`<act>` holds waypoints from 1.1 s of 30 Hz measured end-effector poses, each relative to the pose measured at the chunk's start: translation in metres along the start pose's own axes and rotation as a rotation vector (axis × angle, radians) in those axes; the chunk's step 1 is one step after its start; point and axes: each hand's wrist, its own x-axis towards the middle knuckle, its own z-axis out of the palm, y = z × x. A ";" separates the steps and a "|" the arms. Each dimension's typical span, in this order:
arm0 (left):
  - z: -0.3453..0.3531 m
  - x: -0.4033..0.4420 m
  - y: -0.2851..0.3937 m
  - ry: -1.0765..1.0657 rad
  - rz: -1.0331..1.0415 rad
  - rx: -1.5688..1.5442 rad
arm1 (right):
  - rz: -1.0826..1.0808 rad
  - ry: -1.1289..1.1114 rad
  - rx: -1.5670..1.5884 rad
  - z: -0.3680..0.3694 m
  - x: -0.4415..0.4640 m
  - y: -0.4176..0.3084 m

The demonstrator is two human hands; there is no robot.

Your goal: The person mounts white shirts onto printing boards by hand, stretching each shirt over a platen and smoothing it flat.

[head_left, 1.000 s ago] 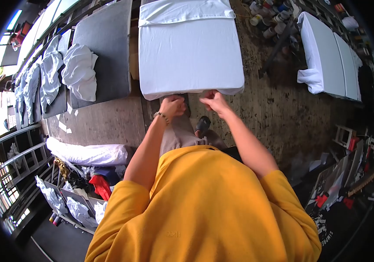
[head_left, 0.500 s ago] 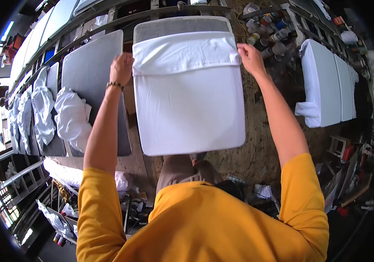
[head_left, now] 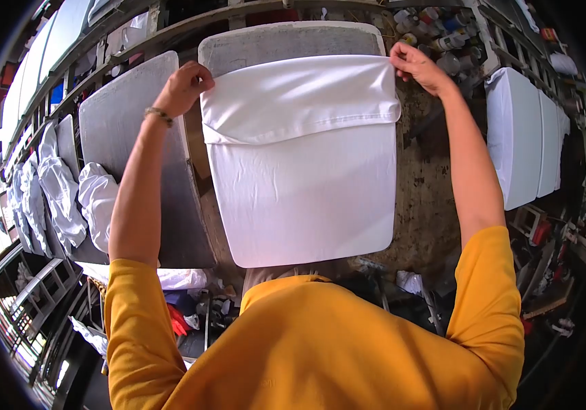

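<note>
A smooth white cloth (head_left: pixel 306 198) covers most of a grey board (head_left: pixel 293 39) with rounded corners, whose far end shows bare. Its far part is doubled back into a loose folded band (head_left: pixel 306 99) across the board. My left hand (head_left: pixel 187 87) pinches that band at its far left corner, beside the board's edge. At the opposite corner my right hand (head_left: pixel 418 68) grips the cloth between thumb and fingers, and the far edge runs taut between both hands.
To the left stands another grey board (head_left: pixel 132 123), with bunched white cloth (head_left: pixel 98 201) on boards beyond. White-covered boards (head_left: pixel 515 137) are at the right. Several paint bottles and jars (head_left: pixel 446 44) sit at the far right, past a metal rail (head_left: pixel 238 12).
Both hands have moved apart and slightly away from me. The folded band has widened and its far edge is pulled straighter. My view has shifted a little, so the board appears lower.
</note>
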 end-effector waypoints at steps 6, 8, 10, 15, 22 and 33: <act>-0.011 0.008 -0.016 -0.039 -0.127 -0.101 | -0.152 0.119 -0.346 0.002 0.017 0.011; -0.002 0.009 -0.018 0.025 -0.100 -0.040 | -0.210 0.175 -0.432 0.010 0.017 0.020; 0.007 0.008 -0.023 0.112 -0.063 -0.013 | -0.278 0.231 -0.432 0.012 0.020 0.028; 0.019 -0.002 -0.017 0.289 -0.016 0.010 | -0.411 0.416 -0.608 0.020 0.016 0.040; 0.062 -0.134 0.024 0.512 0.044 0.247 | -0.252 0.652 -0.265 0.110 -0.108 0.042; 0.300 -0.378 0.087 0.212 0.067 0.587 | -0.358 0.275 -1.070 0.393 -0.313 0.122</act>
